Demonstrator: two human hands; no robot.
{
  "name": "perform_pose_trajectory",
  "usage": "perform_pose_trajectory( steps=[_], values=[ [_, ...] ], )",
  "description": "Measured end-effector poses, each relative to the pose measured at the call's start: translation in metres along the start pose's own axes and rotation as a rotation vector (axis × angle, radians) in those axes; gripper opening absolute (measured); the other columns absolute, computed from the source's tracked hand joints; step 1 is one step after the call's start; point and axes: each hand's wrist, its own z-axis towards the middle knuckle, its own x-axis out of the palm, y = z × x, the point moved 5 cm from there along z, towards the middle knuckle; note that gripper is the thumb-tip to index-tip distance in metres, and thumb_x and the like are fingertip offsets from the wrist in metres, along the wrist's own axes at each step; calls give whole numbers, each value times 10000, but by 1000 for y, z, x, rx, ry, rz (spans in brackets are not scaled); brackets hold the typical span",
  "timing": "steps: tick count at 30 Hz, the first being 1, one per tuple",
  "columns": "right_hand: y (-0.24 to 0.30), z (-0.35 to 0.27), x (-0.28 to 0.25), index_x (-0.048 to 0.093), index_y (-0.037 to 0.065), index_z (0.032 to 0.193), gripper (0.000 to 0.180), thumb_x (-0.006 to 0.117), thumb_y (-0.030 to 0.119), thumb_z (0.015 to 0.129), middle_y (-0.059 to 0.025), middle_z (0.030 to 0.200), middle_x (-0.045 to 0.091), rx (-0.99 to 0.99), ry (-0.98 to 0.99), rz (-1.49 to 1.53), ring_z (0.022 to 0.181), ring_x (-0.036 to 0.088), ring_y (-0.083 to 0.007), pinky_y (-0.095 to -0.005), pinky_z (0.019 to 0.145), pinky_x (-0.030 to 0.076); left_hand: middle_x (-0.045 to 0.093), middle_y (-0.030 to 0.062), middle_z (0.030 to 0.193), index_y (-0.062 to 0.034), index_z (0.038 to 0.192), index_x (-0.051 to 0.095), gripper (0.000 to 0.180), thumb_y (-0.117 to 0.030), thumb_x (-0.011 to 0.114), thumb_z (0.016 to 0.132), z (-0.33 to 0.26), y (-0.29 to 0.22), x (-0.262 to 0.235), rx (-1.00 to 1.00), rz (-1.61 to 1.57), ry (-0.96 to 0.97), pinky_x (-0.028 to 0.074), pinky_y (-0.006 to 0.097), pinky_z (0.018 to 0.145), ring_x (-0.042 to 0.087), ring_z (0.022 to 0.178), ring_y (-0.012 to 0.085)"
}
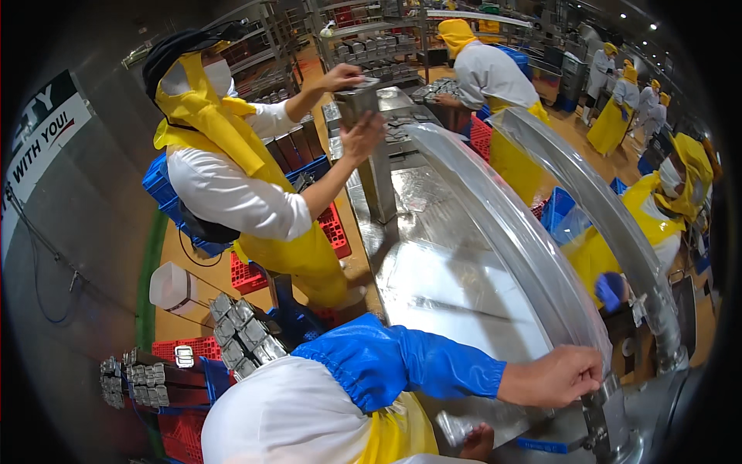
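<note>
My left hand (555, 377), in a blue sleeve cover (444, 363), is closed on the lower end of a clear plastic film tube (533, 247). This long film stretches away in an arc over the steel table (437, 278). Just beyond my fist is a metal pipe fitting (607, 417). At the bottom edge my right hand (478, 442) shows only in part, and its grip is hidden. Close to it lies a crumpled clear piece (456, 425), probably plastic. Beside the fitting is a blue-handled tool or lever (541, 445).
Across the table's left side, a co-worker (255, 170) holds a tall steel mould (377, 174) upright. Several steel moulds (243, 332) stand at lower left. A second curved clear tube (595, 201) arches on the right, near another person (649, 209). Racks (371, 46) stand behind.
</note>
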Motion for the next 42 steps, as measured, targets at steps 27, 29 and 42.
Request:
perform_pose_trajectory(
  steps=[27,29,42],
  values=[
    [-22,168,106,675,30,924,281,726,305,949,-117,679,617,-42,50,-491,649,609,-207,-383,636,491,696,110,1191,-39,1329,644,461,-280,761,954,-269,145,-148,-844,182,138,520,367,971,659,1111,218],
    [-27,191,136,682,32,934,326,757,349,918,-137,711,637,-144,88,-627,683,636,-264,-408,663,507,695,101,1167,-35,1325,649,476,-301,769,949,-281,145,-163,-861,159,51,530,353,935,656,1095,207],
    [-57,233,232,612,128,986,401,795,415,775,-128,991,599,-311,93,-1062,998,574,-382,-534,822,428,578,97,936,5,1255,617,431,-308,715,976,-251,136,-240,-672,238,-75,502,359,848,586,903,219]
  ],
)
